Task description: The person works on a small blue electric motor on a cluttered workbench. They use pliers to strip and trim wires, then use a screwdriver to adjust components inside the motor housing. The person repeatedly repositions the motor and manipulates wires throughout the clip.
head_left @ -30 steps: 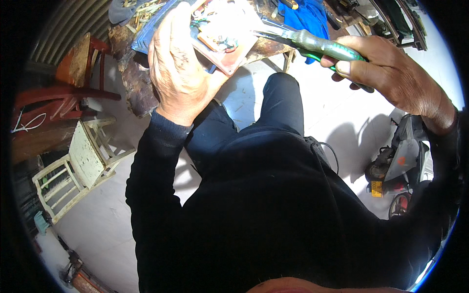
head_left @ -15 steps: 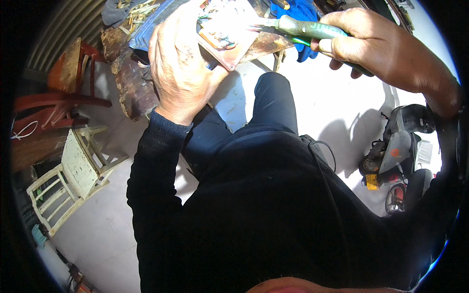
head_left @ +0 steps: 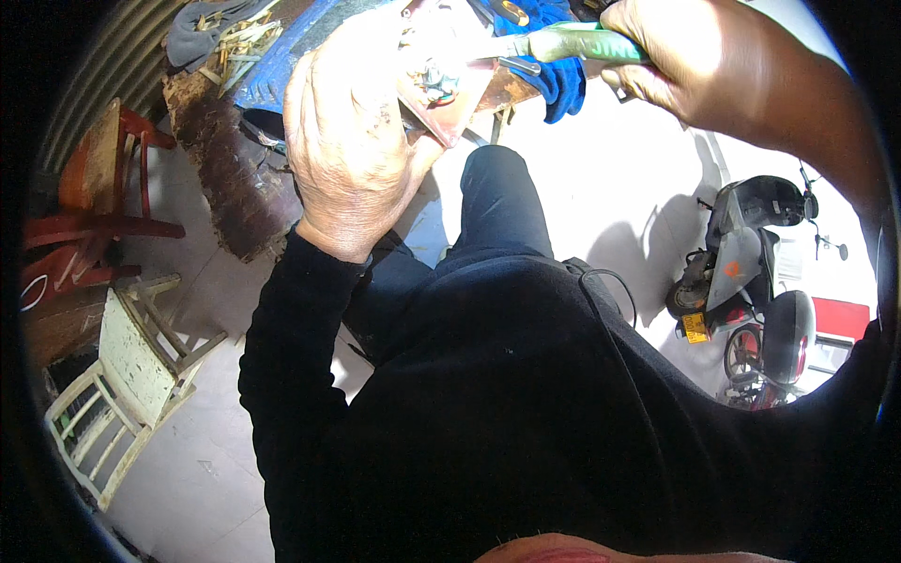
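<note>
My left hand [head_left: 352, 141] is wrapped round a squarish part with a pinkish, copper-coloured plate [head_left: 448, 120] and a tangle of light wires or windings on it. Glare washes out much of it, so I cannot make out its exact kind. From the right, my right hand [head_left: 690, 61] grips green-handled pliers [head_left: 577, 44]. Their metal nose reaches the wire tangle at the top of the view; whether the jaws bite on a wire is lost in the brightness. Under the left hand lies a blue tray-like thing [head_left: 277, 70], partly covered.
A worn brown board [head_left: 225, 178] is on the left, with a grey cloth [head_left: 200, 36] and pale scraps [head_left: 246, 42] near it. Blue cloth [head_left: 565, 89] hangs beyond the pliers. A chipped white chair [head_left: 141, 352], a red chair [head_left: 117, 225] and a scooter [head_left: 741, 249] stand around.
The whole view has shifted, with the surroundings moving left. My right hand and the pliers sit slightly higher in the picture. Both hands keep their holds.
</note>
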### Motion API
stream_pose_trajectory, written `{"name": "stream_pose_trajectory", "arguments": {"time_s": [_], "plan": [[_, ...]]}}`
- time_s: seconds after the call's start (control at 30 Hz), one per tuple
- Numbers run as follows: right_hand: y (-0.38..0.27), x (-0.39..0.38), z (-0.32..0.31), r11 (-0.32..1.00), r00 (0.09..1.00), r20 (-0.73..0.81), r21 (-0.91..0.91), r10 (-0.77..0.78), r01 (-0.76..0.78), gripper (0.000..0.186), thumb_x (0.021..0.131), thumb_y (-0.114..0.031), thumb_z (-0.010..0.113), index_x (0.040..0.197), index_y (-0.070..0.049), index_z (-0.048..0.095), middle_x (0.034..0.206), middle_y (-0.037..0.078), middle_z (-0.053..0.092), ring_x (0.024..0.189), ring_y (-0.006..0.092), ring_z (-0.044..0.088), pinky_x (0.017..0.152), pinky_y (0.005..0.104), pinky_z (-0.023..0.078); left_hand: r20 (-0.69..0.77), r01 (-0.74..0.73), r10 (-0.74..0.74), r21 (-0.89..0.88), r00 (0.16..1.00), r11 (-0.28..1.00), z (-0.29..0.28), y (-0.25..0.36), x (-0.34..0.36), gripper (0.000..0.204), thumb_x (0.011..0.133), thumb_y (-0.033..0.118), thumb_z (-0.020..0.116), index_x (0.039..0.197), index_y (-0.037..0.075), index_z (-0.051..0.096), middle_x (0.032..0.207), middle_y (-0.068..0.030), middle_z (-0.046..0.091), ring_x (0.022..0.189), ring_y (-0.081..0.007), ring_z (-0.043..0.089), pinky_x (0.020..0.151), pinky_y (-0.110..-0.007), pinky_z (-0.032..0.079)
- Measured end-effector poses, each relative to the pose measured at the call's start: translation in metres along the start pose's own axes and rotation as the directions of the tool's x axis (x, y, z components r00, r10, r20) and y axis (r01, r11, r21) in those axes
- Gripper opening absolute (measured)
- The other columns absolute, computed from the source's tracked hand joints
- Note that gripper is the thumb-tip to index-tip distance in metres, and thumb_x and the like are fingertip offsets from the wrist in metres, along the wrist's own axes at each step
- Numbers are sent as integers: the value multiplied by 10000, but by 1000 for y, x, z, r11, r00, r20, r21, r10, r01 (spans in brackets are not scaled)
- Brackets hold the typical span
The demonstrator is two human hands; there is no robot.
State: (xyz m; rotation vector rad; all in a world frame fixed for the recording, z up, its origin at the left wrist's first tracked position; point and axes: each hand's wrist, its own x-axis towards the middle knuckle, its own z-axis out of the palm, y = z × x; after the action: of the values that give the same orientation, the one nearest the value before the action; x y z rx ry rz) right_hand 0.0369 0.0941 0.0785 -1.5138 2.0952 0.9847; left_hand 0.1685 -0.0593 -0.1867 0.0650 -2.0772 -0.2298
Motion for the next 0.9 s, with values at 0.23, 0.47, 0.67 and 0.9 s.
{"name": "stream_pose_trajectory", "arguments": {"time_s": [0.23,0.47,0.67,0.9], "plan": [[9,-2,-17,919,968,210,340,135,-202,298,1010,-246,656,1140,1,760,867,160,759,734,271,724,639,425,591,-43,-38,37,-19,998,999,2,4,-3,836,739,492,964,1317,-8,625,1322,-304,588,1292,-476,579,1156,-622,428],[-24,-3,12,965,940,-292,-138,176,-224,281,1061,-261,625,1117,-12,743,949,187,723,733,297,713,665,418,599,-13,3,-4,-20,1000,1000,-2,2,0,832,767,515,948,1298,-50,645,1318,-321,610,1279,-477,594,1176,-614,422],[20,2,-40,847,868,496,452,22,-280,507,1128,-403,564,1432,-8,662,1127,163,780,959,217,764,862,352,636,-7,5,-5,26,1000,1000,-1,3,-3,869,780,518,942,1330,-78,629,1346,-343,601,1312,-478,583,1188,-616,414],[13,3,13,976,982,-105,-167,-160,141,352,1128,-302,575,1327,-44,709,914,108,732,721,178,673,663,326,584,-15,-6,7,51,1000,999,0,1,-1,947,760,531,950,1381,-88,590,1348,-336,589,1297,-471,583,1186,-610,420]]}}
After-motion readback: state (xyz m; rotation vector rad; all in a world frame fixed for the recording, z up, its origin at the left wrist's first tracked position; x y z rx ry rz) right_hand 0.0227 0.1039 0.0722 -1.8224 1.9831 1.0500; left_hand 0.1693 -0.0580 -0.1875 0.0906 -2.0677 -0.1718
